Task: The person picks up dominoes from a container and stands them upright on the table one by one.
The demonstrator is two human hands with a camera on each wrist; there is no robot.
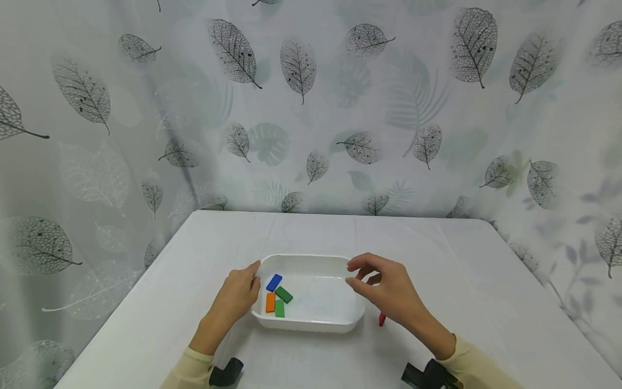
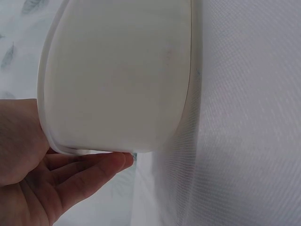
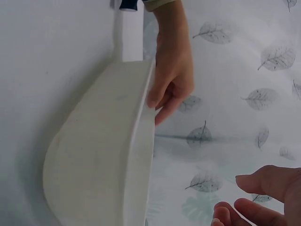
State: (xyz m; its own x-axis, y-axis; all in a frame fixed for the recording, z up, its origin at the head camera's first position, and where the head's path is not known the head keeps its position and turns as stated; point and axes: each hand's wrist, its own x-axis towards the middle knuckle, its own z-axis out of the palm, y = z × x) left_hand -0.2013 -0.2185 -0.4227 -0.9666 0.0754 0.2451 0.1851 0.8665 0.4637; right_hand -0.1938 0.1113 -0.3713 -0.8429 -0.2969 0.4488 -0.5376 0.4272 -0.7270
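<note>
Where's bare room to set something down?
Free: the middle of the white tray, between the four blocks and right hand; the table between tray and curtain. Crowded: the tray's left end, where the blocks sit by the left hand; its right rim, near the right hand and a red piece.

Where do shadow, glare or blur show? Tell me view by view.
Head: faint glare inside the white tray, soft shadow on the table around it; left wrist: tray side shaded, leaf-print backdrop blurred; right wrist: dim, soft shadow beside the tray.
</note>
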